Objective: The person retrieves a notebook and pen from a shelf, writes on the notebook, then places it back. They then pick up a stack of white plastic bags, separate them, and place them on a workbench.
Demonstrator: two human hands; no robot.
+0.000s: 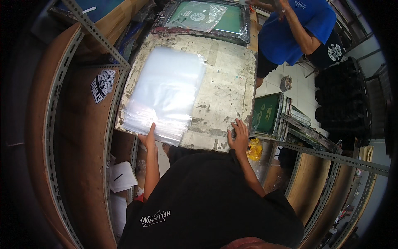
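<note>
A stack of clear plastic sleeves (166, 83) lies over the left half of a worn, paint-stained work board (224, 95). At the stack's near left edge is my left hand (148, 139), closed on the edge of the sleeves. Its thumb lies on top, while the other fingers are mostly hidden below the edge. My right hand (239, 137) rests on the board's near right corner, palm down and fingers stretched out. It is open and holds nothing.
Beyond the board lies a dark-framed green screen (232, 20) with a clear plastic sleeve (198, 15) on it. Framed screens (267, 114) lean at the right. Metal-edged shelving (83, 145) flanks me. A person in a blue shirt (286, 37) stands at the far right.
</note>
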